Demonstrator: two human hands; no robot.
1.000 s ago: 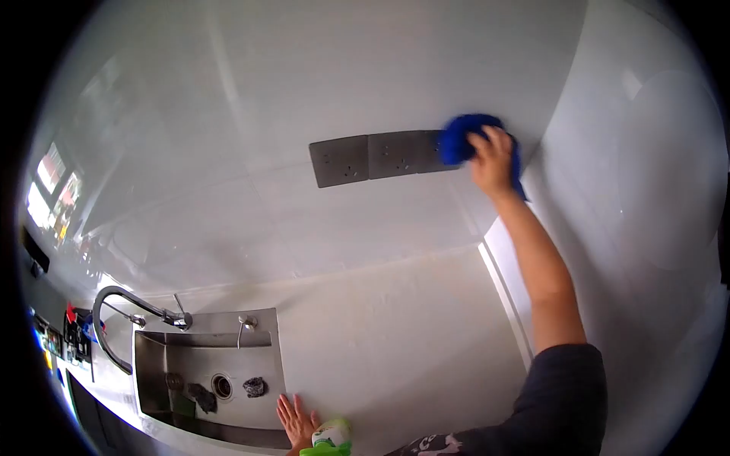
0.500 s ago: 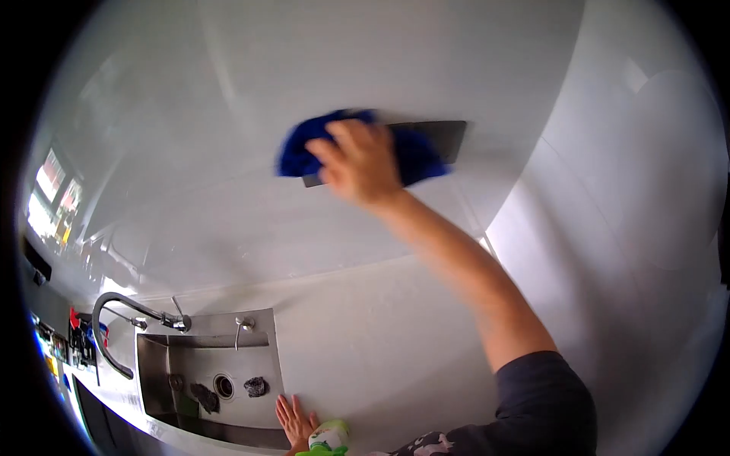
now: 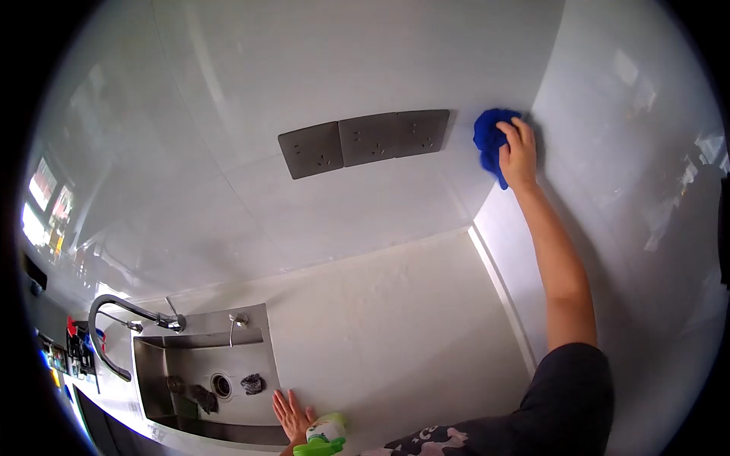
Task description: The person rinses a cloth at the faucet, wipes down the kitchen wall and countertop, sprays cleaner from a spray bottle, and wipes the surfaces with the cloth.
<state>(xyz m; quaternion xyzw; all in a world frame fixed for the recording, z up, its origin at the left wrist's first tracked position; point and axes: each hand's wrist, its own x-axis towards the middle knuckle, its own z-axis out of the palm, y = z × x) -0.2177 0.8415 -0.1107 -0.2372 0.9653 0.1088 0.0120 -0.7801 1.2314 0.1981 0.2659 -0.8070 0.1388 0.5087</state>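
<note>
A blue cloth is pressed against the wall near its right-hand corner, with my right hand closed over it. The lower part of the cloth hangs below my fingers. To the left of it, a row of dark grey socket plates is set in the glossy wall. My left hand lies flat with fingers spread on the counter at the sink's right edge. Right beside it is a white bottle with a green top, partly cut off by the view's lower edge.
A steel sink with dark scouring pads in it is at lower left. Its curved tap rises behind, next to a small dispenser spout. The pale counter meets a side wall on the right.
My right hand has moved right with the blue cloth, off the socket plates to the wall near the corner. The plates now show fully. My left hand stays on the counter.
</note>
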